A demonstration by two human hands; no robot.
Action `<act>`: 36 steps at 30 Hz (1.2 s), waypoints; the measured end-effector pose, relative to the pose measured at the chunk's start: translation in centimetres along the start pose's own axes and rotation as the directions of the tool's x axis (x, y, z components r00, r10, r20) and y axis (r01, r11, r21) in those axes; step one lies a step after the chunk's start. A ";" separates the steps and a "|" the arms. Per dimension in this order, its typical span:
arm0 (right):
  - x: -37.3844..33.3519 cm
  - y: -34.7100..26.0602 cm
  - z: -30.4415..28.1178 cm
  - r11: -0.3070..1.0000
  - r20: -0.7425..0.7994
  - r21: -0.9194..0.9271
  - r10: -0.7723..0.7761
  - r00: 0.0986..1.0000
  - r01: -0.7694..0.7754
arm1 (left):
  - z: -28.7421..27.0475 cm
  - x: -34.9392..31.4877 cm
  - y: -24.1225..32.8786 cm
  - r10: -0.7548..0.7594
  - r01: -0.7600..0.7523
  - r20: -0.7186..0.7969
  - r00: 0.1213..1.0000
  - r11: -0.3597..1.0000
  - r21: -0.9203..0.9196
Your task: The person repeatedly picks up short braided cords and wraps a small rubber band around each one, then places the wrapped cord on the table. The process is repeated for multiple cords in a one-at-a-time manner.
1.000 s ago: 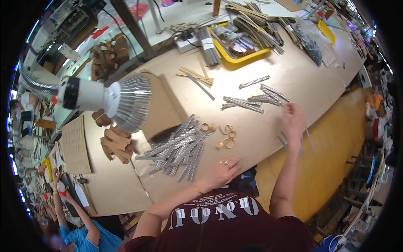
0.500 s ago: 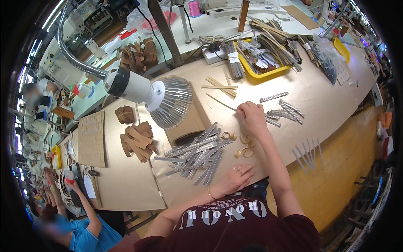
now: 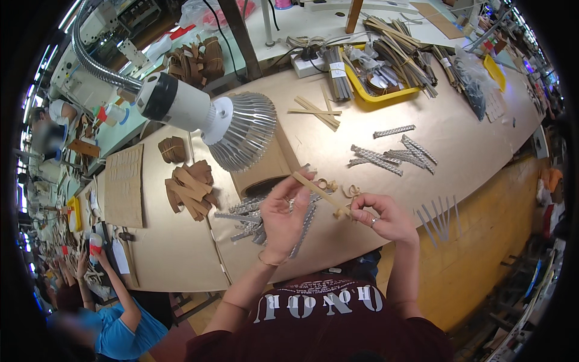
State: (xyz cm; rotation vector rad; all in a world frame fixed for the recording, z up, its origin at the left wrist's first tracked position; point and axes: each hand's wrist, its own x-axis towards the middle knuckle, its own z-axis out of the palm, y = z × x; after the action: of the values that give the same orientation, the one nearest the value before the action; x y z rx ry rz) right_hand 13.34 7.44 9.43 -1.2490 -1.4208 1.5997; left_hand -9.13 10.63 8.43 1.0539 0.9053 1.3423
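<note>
A narrow tan strip (image 3: 319, 190) is stretched between my two hands above the table. Its upper left end lies at the fingertips of my left hand (image 3: 283, 218), which is closed on it over a pile of grey braided strips (image 3: 244, 218). The lower right end is pinched by my right hand (image 3: 386, 218), with a small tan curl at its fingertips. Just beyond the strip lie loose tan curls (image 3: 351, 191). Farther off are several separate braided strips (image 3: 377, 159) and crossed flat tan strips (image 3: 316, 111).
A large lamp (image 3: 241, 130) on a bendable arm hangs over the left middle, above a curved brown board (image 3: 283, 154). Brown strips (image 3: 190, 188) lie left of it. A yellow tray (image 3: 386, 96) of strips stands at the back. Another person in blue (image 3: 129, 326) works at lower left.
My right hand has drawn back toward me with the strip. My left hand has risen from the table's near edge and taken the strip's other end.
</note>
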 end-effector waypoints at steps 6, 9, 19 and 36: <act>-0.3 -0.1 2.0 0.996 -0.271 -0.086 -0.031 0.962 0.008 | 0.2 0.4 1.4 0.050 -0.050 -0.001 0.999 0.994 0.097; 0.0 -1.2 3.9 0.935 -0.528 -0.348 -0.253 0.810 0.066 | 0.5 0.4 1.3 0.279 -0.276 0.027 0.960 0.925 0.261; -0.6 -6.5 6.8 0.906 -0.458 -0.340 -0.395 0.797 0.253 | 0.9 0.3 2.1 0.648 -0.730 0.389 0.655 0.407 0.549; -0.5 -6.3 6.6 0.876 -0.446 -0.440 -0.404 0.799 0.198 | 0.3 0.0 2.1 0.576 -0.733 0.484 0.658 0.346 0.585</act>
State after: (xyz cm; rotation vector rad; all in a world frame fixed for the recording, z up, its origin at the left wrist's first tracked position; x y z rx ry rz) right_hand 6.61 5.98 15.42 -1.4362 -1.4955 0.6942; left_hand -9.45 10.46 10.55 2.4020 0.9263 1.4707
